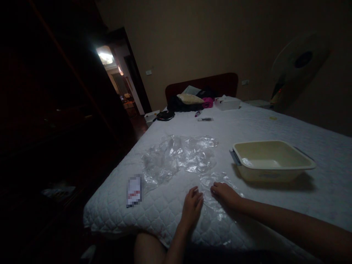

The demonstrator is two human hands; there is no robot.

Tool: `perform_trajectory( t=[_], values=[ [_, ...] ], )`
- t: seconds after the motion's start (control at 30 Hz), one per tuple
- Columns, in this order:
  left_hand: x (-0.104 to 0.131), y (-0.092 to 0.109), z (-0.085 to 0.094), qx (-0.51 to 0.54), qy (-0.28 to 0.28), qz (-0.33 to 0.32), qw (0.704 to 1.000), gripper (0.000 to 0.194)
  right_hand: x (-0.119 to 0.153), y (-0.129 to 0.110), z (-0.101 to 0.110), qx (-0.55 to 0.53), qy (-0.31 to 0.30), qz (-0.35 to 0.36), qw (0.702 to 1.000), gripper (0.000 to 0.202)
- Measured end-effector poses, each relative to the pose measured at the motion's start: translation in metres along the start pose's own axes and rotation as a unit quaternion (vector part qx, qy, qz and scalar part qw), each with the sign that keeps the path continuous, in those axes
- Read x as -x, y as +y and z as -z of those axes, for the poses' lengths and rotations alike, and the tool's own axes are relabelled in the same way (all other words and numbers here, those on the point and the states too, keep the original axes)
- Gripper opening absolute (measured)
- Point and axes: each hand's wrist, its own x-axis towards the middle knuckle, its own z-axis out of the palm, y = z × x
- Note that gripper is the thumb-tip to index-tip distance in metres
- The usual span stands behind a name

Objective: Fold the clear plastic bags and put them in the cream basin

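White quilted fabric covered the bed (159,211), its diamond stitching clearest along the near edge and corner. Dim light filled the room; beyond the bed rose a plain beige-brown wall (198,44), with a dark reddish headboard (227,82) at the far end. On the left, a dark-framed doorway (121,80) opened onto a brightly lit space, while a round-headed fan (302,60) stood in shadow on the right. Near the headboard lay a heap of dark, cream and pink cloth items (189,102) and a white box (227,104).

Crinkled, clear plastic film (218,214) lay on the near part of the bed, between and under the hands. Its long axis ran away from the person, from the bed's near edge toward the headboard. The left hand (192,207) rested at the film's left side, fingers loosely bent and slightly parted; the right hand (227,194) lay over its upper part, fingers curled inward. Whether either pinched the film, I could not tell.

Just beyond spread a larger rumpled clear plastic sheet (178,157), longest from side to side. To the right sat a cream rectangular plastic basin (275,175), upright, its grey handles at the left and right ends.
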Motion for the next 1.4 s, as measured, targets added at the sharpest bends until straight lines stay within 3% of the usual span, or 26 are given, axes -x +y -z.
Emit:
perform_trajectory(
  t=[0.17, 0.33, 0.63, 0.9, 1.03, 1.17, 1.27, 1.33, 1.4],
  values=[
    [0.004, -0.001, 0.0, -0.078, 0.005, -0.097, 0.992, 0.025, -0.002, 0.007, 0.0, -0.023, 0.016, -0.007, 1.0, 0.016],
    [0.002, 0.004, 0.003, -0.077, 0.003, -0.081, 0.994, 0.023, -0.005, 0.012, 0.006, -0.009, 0.054, -0.012, 0.998, 0.018],
    [0.002, 0.003, 0.003, -0.096, -0.001, -0.082, 0.992, 0.033, -0.018, 0.024, 0.013, 0.07, 0.004, -0.039, 0.997, 0.02],
    [0.0, 0.001, 0.002, -0.138, -0.013, -0.129, 0.982, 0.033, -0.024, 0.028, 0.015, 0.028, 0.018, -0.064, 0.997, 0.018],
    [-0.002, 0.006, 0.003, -0.159, -0.022, -0.129, 0.979, 0.031, -0.024, 0.028, 0.02, 0.005, 0.063, -0.069, 0.996, 0.021],
    [-0.003, 0.011, 0.005, -0.162, -0.04, -0.12, 0.979, 0.032, -0.013, 0.009, 0.026, -0.049, 0.092, 0.007, 0.995, 0.024],
    [-0.004, 0.013, 0.006, -0.159, -0.048, -0.112, 0.98, 0.035, 0.006, -0.018, 0.024, -0.049, 0.034, 0.114, 0.992, 0.024],
    [-0.004, 0.013, 0.006, -0.156, -0.053, -0.113, 0.98, 0.036, 0.019, -0.034, 0.02, -0.018, 0.0, 0.213, 0.977, 0.029],
    [-0.004, 0.012, 0.006, -0.154, -0.056, -0.117, 0.979, 0.036, 0.028, -0.044, 0.014, 0.02, -0.022, 0.266, 0.964, 0.027]
  ],
)
